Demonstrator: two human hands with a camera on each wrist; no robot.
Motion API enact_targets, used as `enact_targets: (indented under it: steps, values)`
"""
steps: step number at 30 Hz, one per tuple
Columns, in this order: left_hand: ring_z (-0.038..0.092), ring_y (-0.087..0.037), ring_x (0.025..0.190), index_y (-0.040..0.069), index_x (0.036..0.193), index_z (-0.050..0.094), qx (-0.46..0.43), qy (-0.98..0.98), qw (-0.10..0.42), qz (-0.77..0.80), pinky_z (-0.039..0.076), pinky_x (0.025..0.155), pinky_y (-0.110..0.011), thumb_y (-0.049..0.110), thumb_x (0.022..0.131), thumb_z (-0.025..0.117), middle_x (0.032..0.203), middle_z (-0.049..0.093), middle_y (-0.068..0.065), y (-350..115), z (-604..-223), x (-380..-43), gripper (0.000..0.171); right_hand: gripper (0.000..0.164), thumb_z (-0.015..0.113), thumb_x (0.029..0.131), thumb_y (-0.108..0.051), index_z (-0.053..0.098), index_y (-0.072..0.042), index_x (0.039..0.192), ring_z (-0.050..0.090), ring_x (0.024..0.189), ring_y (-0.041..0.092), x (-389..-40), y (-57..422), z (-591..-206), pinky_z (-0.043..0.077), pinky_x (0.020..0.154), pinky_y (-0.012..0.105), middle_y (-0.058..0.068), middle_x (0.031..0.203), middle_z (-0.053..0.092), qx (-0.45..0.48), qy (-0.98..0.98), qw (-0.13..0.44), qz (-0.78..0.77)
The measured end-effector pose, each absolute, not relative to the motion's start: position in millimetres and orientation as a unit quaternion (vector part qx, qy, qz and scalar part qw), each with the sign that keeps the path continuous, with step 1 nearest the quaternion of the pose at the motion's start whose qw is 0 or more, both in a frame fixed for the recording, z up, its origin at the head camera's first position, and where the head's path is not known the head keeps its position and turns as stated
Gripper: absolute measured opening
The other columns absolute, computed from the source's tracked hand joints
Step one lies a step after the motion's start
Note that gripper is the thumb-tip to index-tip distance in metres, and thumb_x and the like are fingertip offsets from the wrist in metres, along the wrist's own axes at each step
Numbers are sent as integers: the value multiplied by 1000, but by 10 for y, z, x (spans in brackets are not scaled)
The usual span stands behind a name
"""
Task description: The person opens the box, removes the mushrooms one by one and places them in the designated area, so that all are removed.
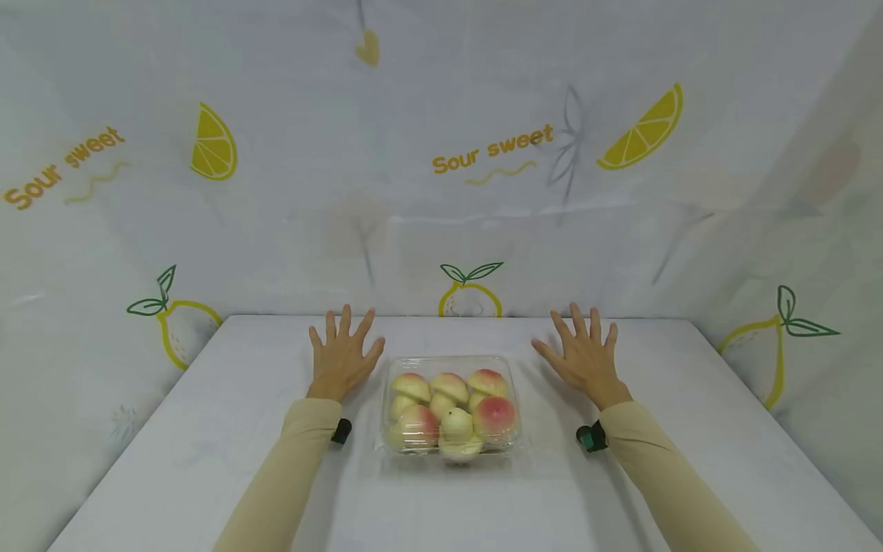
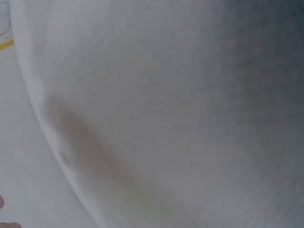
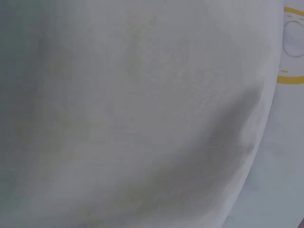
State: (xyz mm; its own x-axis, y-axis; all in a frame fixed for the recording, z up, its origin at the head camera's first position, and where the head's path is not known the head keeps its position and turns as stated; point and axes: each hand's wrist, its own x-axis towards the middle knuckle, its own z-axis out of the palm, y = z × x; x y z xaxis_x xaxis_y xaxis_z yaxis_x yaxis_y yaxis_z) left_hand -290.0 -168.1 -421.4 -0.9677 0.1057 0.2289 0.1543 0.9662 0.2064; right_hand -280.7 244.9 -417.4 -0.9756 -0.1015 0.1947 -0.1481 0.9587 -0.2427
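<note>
In the head view, a clear plastic box (image 1: pixel 396 364) holds several peach-like fruits (image 1: pixel 495 415), pale yellow with pink blush. My left hand (image 1: pixel 339 359) is to the left of the box, palm down, its fingers straight and spread. To the right of the box, my right hand (image 1: pixel 586 360) mirrors it with fingers spread. Both hands are apart from the box and hold nothing; I cannot tell whether they touch the table. Fingertips (image 2: pixel 8 225) just enter the left wrist view's lower left corner. The right wrist view shows mostly blurred white surface and a shadow.
A white table (image 1: pixel 441 506) runs back to a white cloth wall (image 1: pixel 297 192) printed with lemons and "Sour sweet" lettering. The cloth also rises on both sides. Dark wrist devices (image 1: pixel 592 438) sit under the beige sleeves (image 1: pixel 662 475).
</note>
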Motion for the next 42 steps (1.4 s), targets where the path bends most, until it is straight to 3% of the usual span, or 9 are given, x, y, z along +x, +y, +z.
enact_targets:
  steps: [42]
  values:
    - [26,-49,147,26,157,29,-78,-979,136,-126,16,115,-74,53,101,42,162,25,-22,-1672,-4184,-2496,64,79,46,97,-61,31,-11,155,5,149,53,-2321,2265,-4149,1,112,77,24,164,15,62,-968,138,202]
